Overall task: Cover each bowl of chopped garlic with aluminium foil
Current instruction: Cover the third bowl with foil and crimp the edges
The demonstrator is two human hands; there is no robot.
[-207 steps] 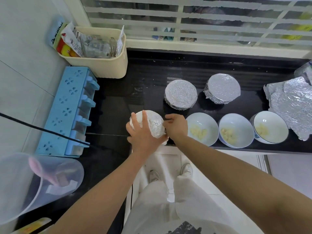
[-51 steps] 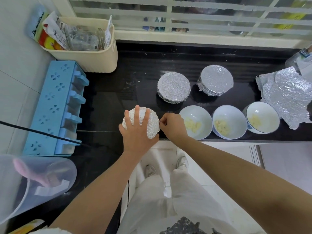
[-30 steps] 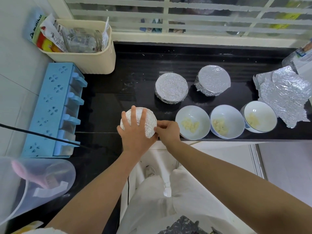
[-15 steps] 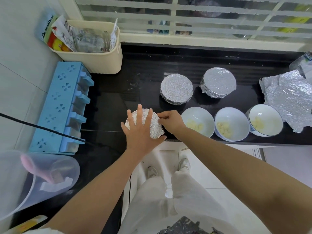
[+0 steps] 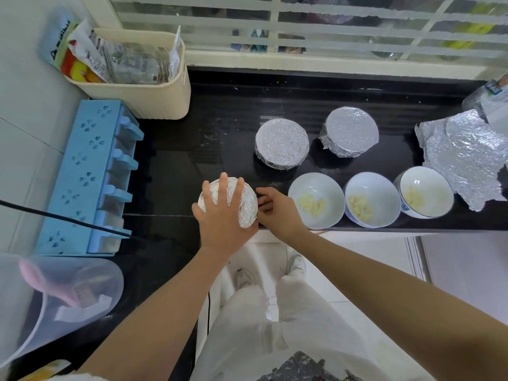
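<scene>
Your counter point(image 5: 178, 166) is glossy black. On its right edge the foil sheet point(image 5: 464, 158) is crinkled silver, like the three foil-wrapped bowls point(image 5: 281, 144). The open bowls point(image 5: 327, 185) are white with pale yellow garlic point(image 5: 312, 205); the rightmost bowl point(image 5: 428, 185) shows blue marking. By the left edge: light-blue clover-patterned rack point(image 5: 82, 174), cream ribbed bin point(image 5: 143, 97).

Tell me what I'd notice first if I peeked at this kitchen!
Probably the two hands at the front: the left hand lies spread over a shiny foil-wrapped bowl while the right hand touches its right side. To the right stand three open bowls of chopped garlic, and behind them two more foil-covered bowls.
</scene>
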